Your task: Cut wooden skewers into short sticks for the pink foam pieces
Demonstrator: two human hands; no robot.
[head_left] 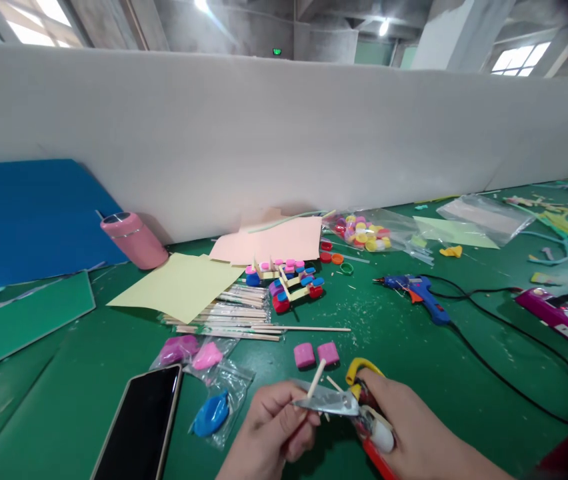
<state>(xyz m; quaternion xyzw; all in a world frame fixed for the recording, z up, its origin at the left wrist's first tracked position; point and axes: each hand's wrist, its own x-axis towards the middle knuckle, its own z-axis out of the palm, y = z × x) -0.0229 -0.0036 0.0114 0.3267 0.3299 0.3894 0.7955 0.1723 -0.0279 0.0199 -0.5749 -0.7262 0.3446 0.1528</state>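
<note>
My left hand [281, 419] pinches a thin wooden stick [317, 377] that points up and to the right. Closed around the handles of a pair of scissors [331, 402], my right hand [404, 417] holds the blades at the stick, close to my left fingertips. The handles are yellow and red-orange. Just beyond the hands lie two pink-purple clay blocks [305, 356]. Farther back stand small assembled pieces [297, 287] of sticks with red, blue, pink and purple clay. A bundle of wooden sticks [234, 313] in clear wrap lies to their left.
At the left lie a phone [139, 423], bagged clay [211, 415], yellow paper [179, 283] and a pink cup [135, 240]. A blue glue gun [419, 293] with its black cord and a purple power strip [559, 317] occupy the right. A white partition [264, 133] borders the back.
</note>
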